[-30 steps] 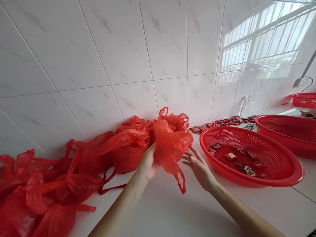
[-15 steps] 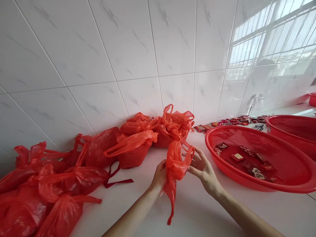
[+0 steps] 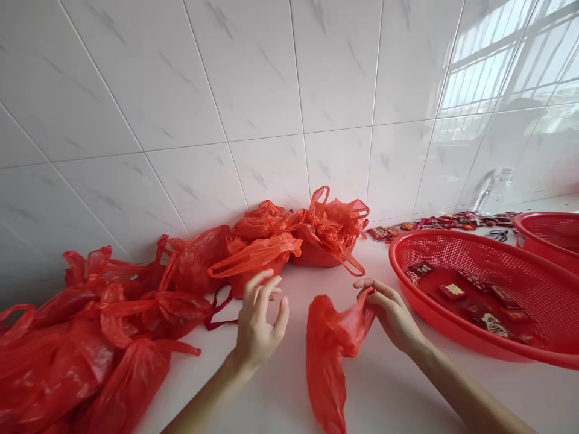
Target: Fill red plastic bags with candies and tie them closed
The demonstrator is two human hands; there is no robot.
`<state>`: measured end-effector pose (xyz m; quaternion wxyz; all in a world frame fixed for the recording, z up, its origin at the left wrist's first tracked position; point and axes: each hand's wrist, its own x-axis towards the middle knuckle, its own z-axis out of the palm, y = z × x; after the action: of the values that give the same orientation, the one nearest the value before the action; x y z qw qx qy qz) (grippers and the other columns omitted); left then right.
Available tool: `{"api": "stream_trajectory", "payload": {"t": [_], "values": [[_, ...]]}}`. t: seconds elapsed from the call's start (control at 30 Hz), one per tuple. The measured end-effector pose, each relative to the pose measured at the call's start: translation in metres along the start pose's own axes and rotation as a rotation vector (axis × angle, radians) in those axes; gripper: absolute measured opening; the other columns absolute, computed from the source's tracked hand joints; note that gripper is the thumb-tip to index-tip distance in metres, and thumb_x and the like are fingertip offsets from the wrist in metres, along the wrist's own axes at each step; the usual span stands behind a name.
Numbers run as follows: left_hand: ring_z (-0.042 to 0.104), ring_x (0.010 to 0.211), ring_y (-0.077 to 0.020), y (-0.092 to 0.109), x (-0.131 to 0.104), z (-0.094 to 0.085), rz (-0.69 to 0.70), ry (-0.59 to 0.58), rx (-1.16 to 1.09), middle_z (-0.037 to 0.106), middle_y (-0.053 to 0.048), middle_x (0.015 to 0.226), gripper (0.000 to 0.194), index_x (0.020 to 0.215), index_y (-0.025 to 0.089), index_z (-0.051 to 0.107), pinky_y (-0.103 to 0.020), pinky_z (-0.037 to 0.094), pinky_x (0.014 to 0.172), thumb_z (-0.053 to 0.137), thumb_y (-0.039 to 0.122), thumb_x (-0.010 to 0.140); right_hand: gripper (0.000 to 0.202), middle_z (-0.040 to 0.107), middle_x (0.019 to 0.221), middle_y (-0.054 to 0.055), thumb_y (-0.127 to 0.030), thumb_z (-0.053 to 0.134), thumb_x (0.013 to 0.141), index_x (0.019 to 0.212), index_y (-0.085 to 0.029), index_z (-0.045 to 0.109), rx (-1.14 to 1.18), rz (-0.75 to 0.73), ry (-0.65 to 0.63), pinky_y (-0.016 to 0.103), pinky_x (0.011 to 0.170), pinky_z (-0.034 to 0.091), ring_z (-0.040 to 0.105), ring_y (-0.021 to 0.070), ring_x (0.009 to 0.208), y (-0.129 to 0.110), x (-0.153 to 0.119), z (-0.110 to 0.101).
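A limp red plastic bag point(image 3: 326, 355) hangs above the white counter, gathered at its upper right corner. My right hand point(image 3: 389, 310) pinches that corner between closed fingers. To the left of the bag, my left hand point(image 3: 261, 319) is raised with its fingers apart and nothing in them. Just beyond it sits a red plastic bag with loose handles point(image 3: 260, 256), its handle trailing left. Beside that one, more crumpled red bags point(image 3: 332, 226) are heaped against the wall.
Filled, knotted red bags point(image 3: 131, 325) crowd the left side. On the right, a red perforated basket point(image 3: 452, 241) holds several packaged snacks; a second red basket point(image 3: 549, 226) stands behind it. Small wrapped packets point(image 3: 452, 222), black scissors point(image 3: 499, 235) and a clear bottle point(image 3: 495, 190) lie along the tiled wall.
My left hand has let go of the bag and moved left, its fingers spreading. The bag now hangs lower, from my right hand alone. The view has shifted slightly left.
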<state>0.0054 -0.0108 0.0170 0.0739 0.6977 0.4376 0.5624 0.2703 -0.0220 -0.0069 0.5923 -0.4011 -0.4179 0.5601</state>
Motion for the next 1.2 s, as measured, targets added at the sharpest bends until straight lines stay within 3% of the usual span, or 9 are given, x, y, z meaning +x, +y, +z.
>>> {"api": "stream_trajectory", "payload": {"t": [0.13, 0.27, 0.4, 0.47, 0.63, 0.77, 0.9, 1.07, 1.2], "values": [[0.068, 0.087, -0.0250, -0.004, 0.055, -0.010, 0.154, -0.009, 0.366, 0.042, -0.018, 0.152, 0.056, 0.137, 0.025, 0.057, -0.039, 0.058, 0.070, 0.070, 0.032, 0.083, 0.031, 0.064, 0.076, 0.000, -0.026, 0.063, 0.070, 0.100, -0.020, 0.069, -0.100, 0.008, -0.105, 0.031, 0.068, 0.048, 0.058, 0.0182, 0.071, 0.007, -0.001, 0.000], [0.068, 0.087, -0.0300, -0.009, 0.140, -0.017, 0.064, -0.061, 0.564, 0.068, -0.013, 0.103, 0.027, 0.110, 0.018, 0.072, -0.045, 0.056, 0.083, 0.063, 0.021, 0.085, 0.037, 0.066, 0.083, 0.001, -0.026, 0.063, 0.073, 0.109, -0.021, 0.067, -0.161, 0.019, -0.221, 0.035, 0.073, 0.053, 0.061, 0.0196, 0.077, 0.010, -0.003, 0.000], [0.064, 0.102, -0.0264, -0.006, 0.213, -0.031, 0.207, 0.411, 0.387, 0.067, -0.009, 0.099, 0.020, 0.102, 0.017, 0.070, -0.042, 0.050, 0.100, 0.059, 0.014, 0.085, 0.036, 0.066, 0.083, 0.001, -0.026, 0.065, 0.073, 0.108, -0.022, 0.066, -0.172, 0.026, -0.251, 0.035, 0.074, 0.055, 0.062, 0.0191, 0.077, 0.008, -0.003, 0.002], [0.063, 0.107, -0.0260, -0.007, 0.232, -0.030, 0.223, 0.501, 0.318, 0.065, -0.010, 0.107, 0.021, 0.104, 0.017, 0.068, -0.041, 0.050, 0.101, 0.057, 0.013, 0.086, 0.036, 0.066, 0.084, 0.001, -0.026, 0.066, 0.073, 0.108, -0.022, 0.066, -0.174, 0.028, -0.251, 0.035, 0.072, 0.055, 0.062, 0.0192, 0.077, 0.007, -0.004, 0.003], [0.062, 0.120, -0.0339, -0.036, 0.218, -0.002, -0.087, -0.062, 0.316, 0.067, -0.014, 0.111, 0.008, 0.084, 0.019, 0.063, -0.048, 0.045, 0.108, 0.065, 0.014, 0.078, 0.035, 0.067, 0.088, 0.002, -0.030, 0.068, 0.076, 0.110, -0.022, 0.066, -0.198, -0.003, -0.244, 0.036, 0.073, 0.055, 0.063, 0.0203, 0.080, 0.004, -0.006, 0.003], [0.070, 0.104, -0.0359, -0.063, 0.192, 0.006, -0.231, -0.233, 0.308, 0.072, -0.010, 0.081, 0.022, 0.059, 0.022, 0.052, -0.051, 0.048, 0.101, 0.073, 0.018, 0.068, 0.051, 0.069, 0.117, 0.008, -0.032, 0.068, 0.079, 0.129, -0.028, 0.060, -0.248, -0.055, -0.262, 0.040, 0.082, 0.055, 0.064, 0.0224, 0.093, 0.004, -0.008, 0.000], [0.072, 0.094, -0.0368, -0.069, 0.202, -0.010, -0.331, -0.261, 0.260, 0.075, -0.010, 0.080, 0.011, 0.067, 0.021, 0.065, -0.048, 0.055, 0.091, 0.071, 0.016, 0.058, 0.066, 0.059, 0.140, 0.013, -0.036, 0.071, 0.080, 0.143, -0.032, 0.050, -0.265, -0.091, -0.310, 0.045, 0.090, 0.055, 0.062, 0.0287, 0.114, 0.006, -0.007, -0.004], [0.061, 0.124, -0.0351, -0.056, 0.218, -0.039, -0.334, -0.113, 0.203, 0.069, -0.014, 0.124, 0.052, 0.108, 0.019, 0.070, -0.043, 0.055, 0.096, 0.063, 0.014, 0.057, 0.073, 0.048, 0.154, 0.014, -0.043, 0.074, 0.082, 0.149, -0.032, 0.046, -0.422, -0.192, -0.358, 0.058, 0.112, 0.039, 0.050, 0.0352, 0.136, 0.002, -0.008, -0.012], [0.052, 0.136, -0.0316, -0.040, 0.203, -0.050, -0.202, 0.049, 0.158, 0.060, -0.011, 0.139, 0.057, 0.118, 0.021, 0.066, -0.043, 0.047, 0.110, 0.060, 0.013, 0.061, 0.086, 0.047, 0.155, 0.015, -0.044, 0.084, 0.074, 0.150, -0.031, 0.046, -0.567, -0.193, -0.363, 0.062, 0.116, 0.033, 0.041, 0.0387, 0.144, -0.001, -0.010, -0.012]]}}
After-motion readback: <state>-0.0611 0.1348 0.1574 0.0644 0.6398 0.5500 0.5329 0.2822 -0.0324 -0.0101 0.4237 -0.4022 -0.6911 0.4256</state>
